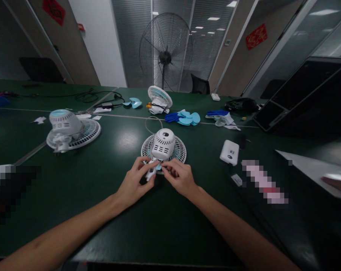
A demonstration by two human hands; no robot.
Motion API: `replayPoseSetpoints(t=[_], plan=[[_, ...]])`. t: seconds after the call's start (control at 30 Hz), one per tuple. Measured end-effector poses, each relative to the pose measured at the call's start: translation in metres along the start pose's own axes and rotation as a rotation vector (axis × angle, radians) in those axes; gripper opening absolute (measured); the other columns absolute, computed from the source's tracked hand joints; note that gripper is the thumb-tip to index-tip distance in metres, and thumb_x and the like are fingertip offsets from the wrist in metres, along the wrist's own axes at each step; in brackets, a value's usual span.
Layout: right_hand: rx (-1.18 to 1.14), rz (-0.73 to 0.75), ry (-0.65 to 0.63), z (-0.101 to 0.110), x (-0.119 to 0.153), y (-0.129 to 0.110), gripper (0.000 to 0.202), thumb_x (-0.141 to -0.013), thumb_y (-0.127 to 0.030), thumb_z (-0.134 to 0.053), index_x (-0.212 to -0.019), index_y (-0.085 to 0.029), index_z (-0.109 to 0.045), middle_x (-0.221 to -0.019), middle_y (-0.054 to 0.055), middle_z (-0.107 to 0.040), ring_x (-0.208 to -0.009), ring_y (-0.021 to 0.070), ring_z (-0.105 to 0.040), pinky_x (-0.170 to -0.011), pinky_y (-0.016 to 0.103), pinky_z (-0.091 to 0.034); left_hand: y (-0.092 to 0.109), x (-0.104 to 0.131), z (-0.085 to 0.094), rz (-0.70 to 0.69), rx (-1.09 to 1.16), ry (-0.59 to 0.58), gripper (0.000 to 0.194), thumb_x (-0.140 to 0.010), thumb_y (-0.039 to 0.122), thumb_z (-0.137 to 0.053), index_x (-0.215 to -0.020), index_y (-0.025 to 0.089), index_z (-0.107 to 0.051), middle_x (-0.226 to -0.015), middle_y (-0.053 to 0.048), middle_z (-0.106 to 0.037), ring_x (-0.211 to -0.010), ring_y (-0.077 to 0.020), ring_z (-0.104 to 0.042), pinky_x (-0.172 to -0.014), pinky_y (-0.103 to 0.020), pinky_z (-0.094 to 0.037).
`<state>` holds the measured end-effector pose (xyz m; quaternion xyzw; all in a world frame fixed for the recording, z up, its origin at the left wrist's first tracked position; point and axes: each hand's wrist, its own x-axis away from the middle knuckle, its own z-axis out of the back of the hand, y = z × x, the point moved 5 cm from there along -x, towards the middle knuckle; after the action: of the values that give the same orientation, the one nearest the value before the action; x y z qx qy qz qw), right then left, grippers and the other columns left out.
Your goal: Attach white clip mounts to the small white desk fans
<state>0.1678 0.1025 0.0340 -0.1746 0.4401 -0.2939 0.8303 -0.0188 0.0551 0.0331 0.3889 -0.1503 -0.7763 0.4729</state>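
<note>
A small white fan [164,145] lies face down on the green table [108,237], its round grille [181,150] underneath and its vented motor housing on top. At the near side of the housing, my left hand [136,180] is closed on a white clip-like part [151,171] of the fan. My right hand [181,175] has thumb and index finger pinched together beside a small light-blue piece [159,166]. Fingers hide most of what the right hand grips, so I cannot make it out. Both hands nearly meet in front of the housing.
Another small fan [65,126] lies at the left, and a third [159,101] stands farther back. Light-blue fan blades [189,118], blue gloves [172,117] and cables [88,96] lie beyond. A white power bank [229,152] is at the right. Behind the table stands a large fan [165,57].
</note>
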Motion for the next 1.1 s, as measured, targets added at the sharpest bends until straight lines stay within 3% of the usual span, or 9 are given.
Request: replayPoseSetpoints(t=[0.8,1.1], plan=[[-0.104,-0.119,-0.054,-0.0047,0.0009,0.0046,0.009,-0.101,-0.026,-0.061,-0.096,-0.020,-0.067,-0.078,-0.001,-0.064,-0.065,0.0137,-0.059,-0.061,0.027,-0.044,0.0003,-0.0006,0.0002,-0.017,-0.002,0.007,0.048,-0.096,0.019,-0.061,-0.142,0.034,-0.057,-0.136,-0.008,-0.048,-0.098,-0.0186,-0.066,-0.085,-0.039,-0.060],[-0.071,-0.056,-0.084,-0.0047,-0.0004,-0.0009,0.013,-0.101,-0.024,-0.058,-0.093,-0.019,-0.066,-0.079,0.001,-0.064,-0.065,0.0134,-0.058,-0.061,0.027,-0.043,0.0004,-0.0001,0.0004,-0.013,0.000,-0.002,0.046,-0.098,0.020,-0.061,-0.142,0.033,-0.056,-0.137,-0.007,-0.046,-0.101,-0.0177,-0.066,-0.087,-0.036,-0.059]])
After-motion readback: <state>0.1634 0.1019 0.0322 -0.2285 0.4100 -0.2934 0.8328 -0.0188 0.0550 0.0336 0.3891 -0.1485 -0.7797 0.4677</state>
